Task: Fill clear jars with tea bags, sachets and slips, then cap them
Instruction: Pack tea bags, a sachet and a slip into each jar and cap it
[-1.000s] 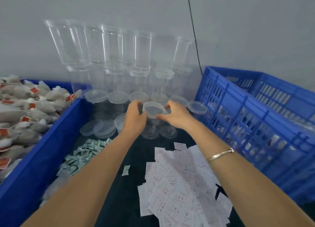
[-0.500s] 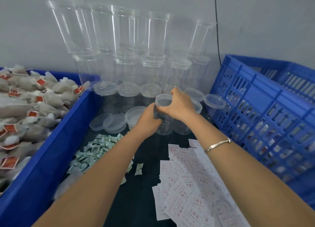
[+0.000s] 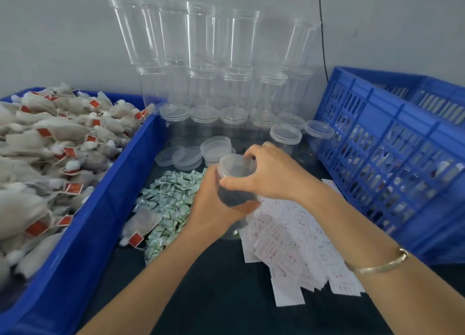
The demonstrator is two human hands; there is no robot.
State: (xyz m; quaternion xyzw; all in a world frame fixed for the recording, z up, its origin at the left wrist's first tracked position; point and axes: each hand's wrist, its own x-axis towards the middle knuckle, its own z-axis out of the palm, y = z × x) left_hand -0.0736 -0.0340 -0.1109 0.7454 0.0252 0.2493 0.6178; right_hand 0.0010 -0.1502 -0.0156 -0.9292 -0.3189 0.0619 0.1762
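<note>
An empty clear jar with its lid on is held over the dark table, tilted towards me. My left hand wraps its lower body. My right hand grips its lid from the right and top. Left of the jar lies a heap of small green-white sachets. White printed slips are spread under and to the right of it. Tea bags with red tags fill the blue bin at the left; one tea bag lies on the table.
Clear jars stand stacked against the grey wall, with capped ones in front. Loose lids and an open tub sit behind the sachets. A blue slatted crate stands at the right.
Both hands have lifted one capped jar out of the row at the back and brought it towards me, over the slips and sachets. The camera has tilted down.
</note>
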